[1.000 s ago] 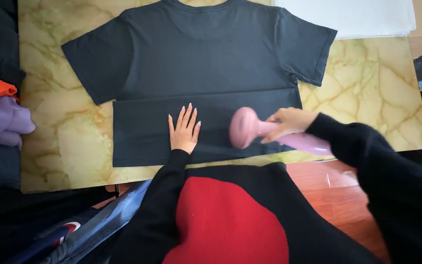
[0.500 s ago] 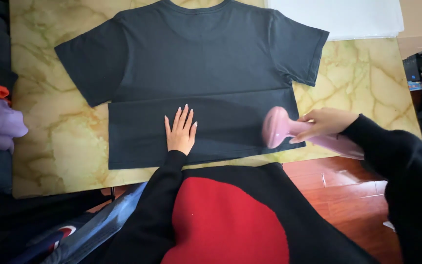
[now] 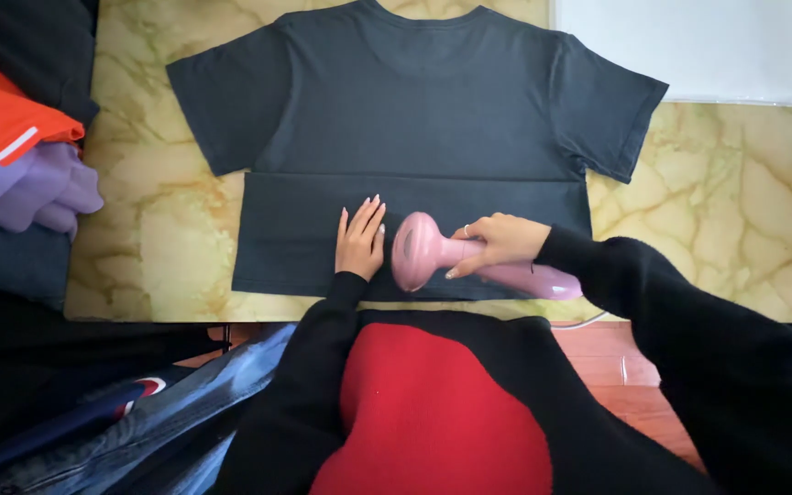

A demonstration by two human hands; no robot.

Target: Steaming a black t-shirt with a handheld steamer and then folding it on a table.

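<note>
I see no boxes or signs, just a white sheet [image 3: 689,46] at the table's far right corner and a pile of clothes [image 3: 20,137], orange, purple and dark, at the left edge. A dark T-shirt [image 3: 414,110] lies flat on the marble table [image 3: 735,211], its bottom part folded up toward the chest. My left hand [image 3: 360,240] rests flat on that fold, fingers straight and close together, holding nothing. Just right of it, nearly touching, is the head of a pink steamer [image 3: 423,252], pressed on the fold near the table's front edge. My right hand [image 3: 492,243] is wrapped round its handle, grip closed.
</note>
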